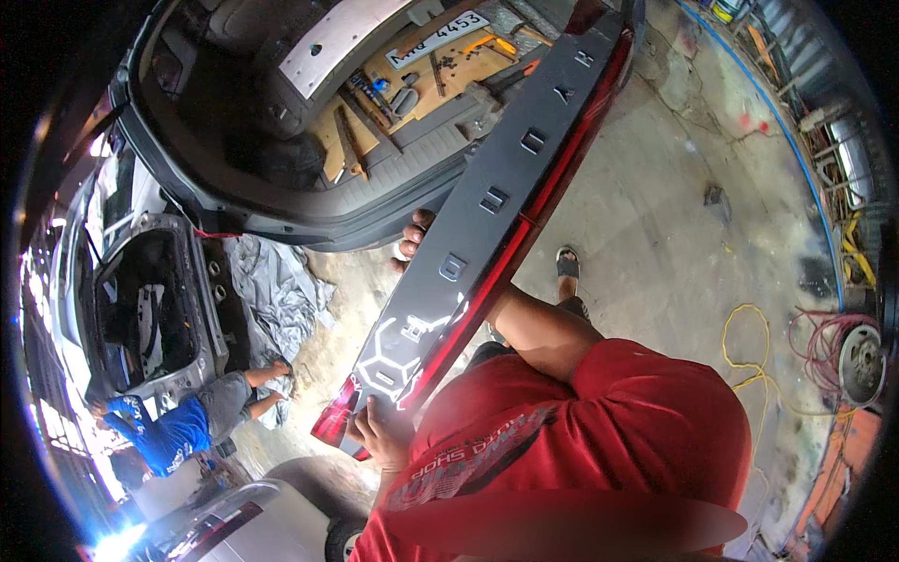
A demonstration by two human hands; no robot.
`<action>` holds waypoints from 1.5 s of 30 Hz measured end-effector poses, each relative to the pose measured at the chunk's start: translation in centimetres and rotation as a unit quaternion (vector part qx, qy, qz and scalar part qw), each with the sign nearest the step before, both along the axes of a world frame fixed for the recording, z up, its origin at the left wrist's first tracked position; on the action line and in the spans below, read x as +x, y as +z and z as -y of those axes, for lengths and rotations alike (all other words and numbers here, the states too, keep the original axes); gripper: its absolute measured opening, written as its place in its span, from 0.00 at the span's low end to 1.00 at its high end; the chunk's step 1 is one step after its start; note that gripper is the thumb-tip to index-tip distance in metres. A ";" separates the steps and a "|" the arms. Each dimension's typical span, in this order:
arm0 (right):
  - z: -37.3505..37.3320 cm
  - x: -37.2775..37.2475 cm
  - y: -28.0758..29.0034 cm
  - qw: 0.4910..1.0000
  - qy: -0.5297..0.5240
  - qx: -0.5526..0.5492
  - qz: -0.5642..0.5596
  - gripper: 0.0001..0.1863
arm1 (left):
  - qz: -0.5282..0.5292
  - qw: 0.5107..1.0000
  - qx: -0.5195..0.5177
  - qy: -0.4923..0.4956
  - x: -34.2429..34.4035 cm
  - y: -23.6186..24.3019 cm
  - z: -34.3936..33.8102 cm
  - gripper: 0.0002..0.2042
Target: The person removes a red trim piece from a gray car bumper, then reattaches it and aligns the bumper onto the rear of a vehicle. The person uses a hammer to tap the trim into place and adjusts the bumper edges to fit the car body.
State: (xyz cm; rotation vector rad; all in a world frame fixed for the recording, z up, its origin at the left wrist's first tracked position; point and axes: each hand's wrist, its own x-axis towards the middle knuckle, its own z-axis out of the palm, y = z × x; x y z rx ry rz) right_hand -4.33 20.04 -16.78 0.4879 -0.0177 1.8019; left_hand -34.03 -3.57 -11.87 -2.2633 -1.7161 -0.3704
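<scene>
Both hands grip a long dark trim panel [487, 211] with a red light strip along one edge. The left hand [375, 433] clasps the panel's near lower end, fingers wrapped onto its face beside the red lens corner. The right hand [412, 239] holds the panel near mid-length from the far side; only its fingertips show, curled over the panel's edge, and the right forearm passes behind the panel. The panel runs diagonally from lower left to upper right, carried in the air in front of the person's red shirt [581, 431], with raised letters along its face. Its upper end lies over the open car boot [281, 122], which holds cardboard, tools and a number plate [438, 39]. A grey cloth [276, 290] lies on the concrete floor [655, 234] below the boot. To the left stands a second car [140, 300], where another person in a blue shirt [173, 431] bends down. A yellow hose [749, 347] and a wheel [860, 361] lie at the right.
</scene>
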 end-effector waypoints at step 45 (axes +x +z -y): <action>28.2 18.2 -5.7 0.926 -0.337 -0.058 0.158 0.34 | 0.313 0.555 -0.660 -0.398 52.4 14.7 -4.1 0.28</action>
